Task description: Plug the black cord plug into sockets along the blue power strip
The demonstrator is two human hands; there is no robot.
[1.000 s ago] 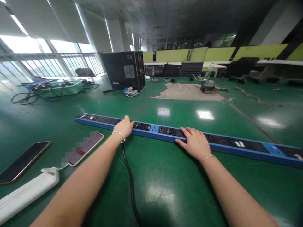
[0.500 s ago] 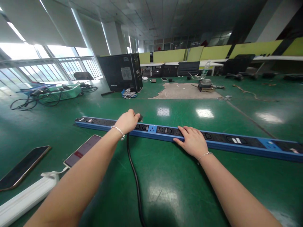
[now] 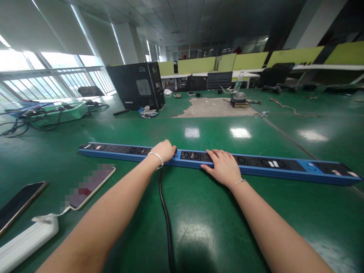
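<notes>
A long blue and black power strip (image 3: 253,161) lies across the green table, with rows of sockets along its top. My left hand (image 3: 165,150) is closed around the plug of a black power cord, down at the strip beside a blue socket (image 3: 178,153). My fingers mostly hide the plug, so I cannot tell whether its pins are in the socket. From under that hand the black cord (image 3: 166,216) runs toward me. My right hand (image 3: 223,165) grips the middle of the strip, fingers over the top and thumb against the front side.
Two phones, one dark (image 3: 21,203) and one lit (image 3: 92,187), lie at left near a white power bank or strip (image 3: 31,237). Farther back are a green basket (image 3: 61,117) of cables, a black computer case (image 3: 136,87), gloves (image 3: 148,112) and a plastic bottle (image 3: 239,81).
My left hand has moved right along the strip and lowered the plug to the blue socket. My right hand keeps its place on the strip. The view has shifted slightly.
</notes>
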